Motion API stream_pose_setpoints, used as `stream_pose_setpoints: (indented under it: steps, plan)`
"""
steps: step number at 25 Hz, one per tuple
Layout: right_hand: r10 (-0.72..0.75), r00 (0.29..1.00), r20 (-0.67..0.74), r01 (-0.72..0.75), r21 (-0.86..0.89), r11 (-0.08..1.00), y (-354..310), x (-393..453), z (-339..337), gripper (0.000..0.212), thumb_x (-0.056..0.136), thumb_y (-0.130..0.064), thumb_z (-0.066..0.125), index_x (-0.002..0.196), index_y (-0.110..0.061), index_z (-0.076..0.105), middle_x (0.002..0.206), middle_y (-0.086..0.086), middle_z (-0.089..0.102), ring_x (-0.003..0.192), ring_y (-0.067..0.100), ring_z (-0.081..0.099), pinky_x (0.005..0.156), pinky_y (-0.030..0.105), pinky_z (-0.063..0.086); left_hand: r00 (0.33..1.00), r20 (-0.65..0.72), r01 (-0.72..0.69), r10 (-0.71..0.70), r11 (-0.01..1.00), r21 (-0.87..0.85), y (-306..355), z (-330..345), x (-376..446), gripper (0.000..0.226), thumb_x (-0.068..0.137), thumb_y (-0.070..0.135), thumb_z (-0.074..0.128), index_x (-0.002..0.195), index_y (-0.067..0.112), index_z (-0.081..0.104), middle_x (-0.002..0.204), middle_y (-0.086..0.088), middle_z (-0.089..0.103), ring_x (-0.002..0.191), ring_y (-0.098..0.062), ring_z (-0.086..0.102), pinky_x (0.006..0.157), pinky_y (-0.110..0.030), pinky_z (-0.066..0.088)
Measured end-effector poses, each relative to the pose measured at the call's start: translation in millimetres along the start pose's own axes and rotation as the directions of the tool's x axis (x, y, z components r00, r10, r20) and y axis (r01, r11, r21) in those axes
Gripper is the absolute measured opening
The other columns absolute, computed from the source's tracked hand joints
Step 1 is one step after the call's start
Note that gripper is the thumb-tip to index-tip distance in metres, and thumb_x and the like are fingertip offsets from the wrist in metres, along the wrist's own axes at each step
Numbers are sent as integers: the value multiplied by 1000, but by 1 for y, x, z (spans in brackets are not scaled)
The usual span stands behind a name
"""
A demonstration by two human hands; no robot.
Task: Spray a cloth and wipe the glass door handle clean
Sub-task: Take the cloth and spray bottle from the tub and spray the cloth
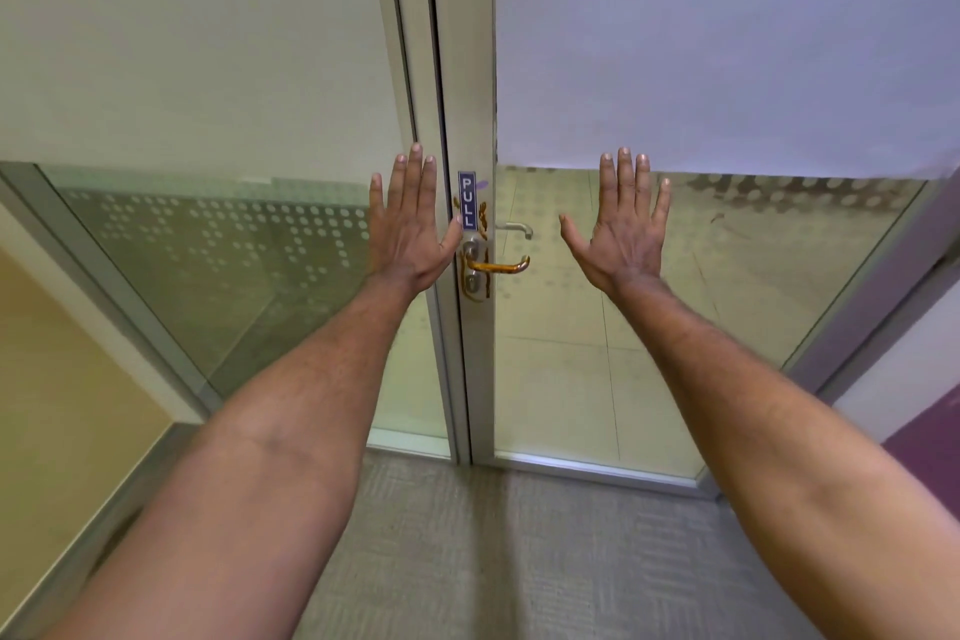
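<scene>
Amber-smeared metal is what jumps out: the handle (498, 266) on this glass door (649, 327) is a lever sticking out level toward the right from its plate on the door's frame edge, so its long axis runs left-right, and it looks gunked up with something orange-brown. Both hands are up in front of the door with the backs facing the person, and the handle sits low between them. Left hand (410, 224) is the closer one, its thumb sitting just beside the lock plate and the blue PULL sign (467, 201), so the lever lies just right and a bit below its fingers (415, 172). Right hand (623, 229) is further off, with the lever's free end down and to its left. Fingers on both are straight and spread wide, holding nothing at all. No cloth or spray bottle anywhere that I can see, so I'd guess the job hasn't really started and those need fetching first. Nothing blocks the lever itself. Through the glass there's a second pale handle (514, 228) on the far side, plus frosted dots on the panes and grey carpet (467, 561) underfoot.
</scene>
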State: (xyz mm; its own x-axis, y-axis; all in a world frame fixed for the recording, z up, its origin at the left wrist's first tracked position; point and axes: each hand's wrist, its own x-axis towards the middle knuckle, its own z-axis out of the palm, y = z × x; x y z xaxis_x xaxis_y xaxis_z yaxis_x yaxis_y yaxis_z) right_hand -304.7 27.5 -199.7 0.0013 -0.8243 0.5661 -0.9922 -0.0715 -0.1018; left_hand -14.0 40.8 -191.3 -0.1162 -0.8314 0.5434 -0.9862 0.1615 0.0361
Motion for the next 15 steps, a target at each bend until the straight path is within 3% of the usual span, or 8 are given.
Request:
stream_pose_setpoints:
  steps: [4, 7, 15]
  plan:
    - [21, 991, 128, -21, 1, 1000, 0, -58, 44, 94, 96, -71, 30, 167, -15, 1, 176, 8, 0, 162, 29, -2, 129, 59, 4, 993, 108, 52, -52, 999, -2, 2, 29, -46, 86, 98, 61, 21, 163, 12, -6, 172, -9, -13, 159, -24, -10, 128, -55, -5]
    - [9, 976, 217, -10, 1, 1000, -2, -101, 71, 94, 96, -70, 33, 167, -16, 1, 176, 8, 0, 162, 29, -1, 129, 59, 2, 983, 163, 79, -81, 997, 16, -1, 51, -88, 86, 99, 61, 24, 163, 12, -5, 172, -10, -11, 159, -24, -8, 126, -51, -11]
    - [-120, 919, 374, 99, 76, 992, -20, -196, 115, 92, 97, -69, 35, 167, -16, 6, 175, 8, 5, 162, 29, 1, 129, 59, 5, 920, 309, 246, -243, 969, 27, 2, 86, -226, 85, 102, 55, 36, 163, 11, -3, 172, -9, -12, 159, -24, -8, 128, -55, -3]
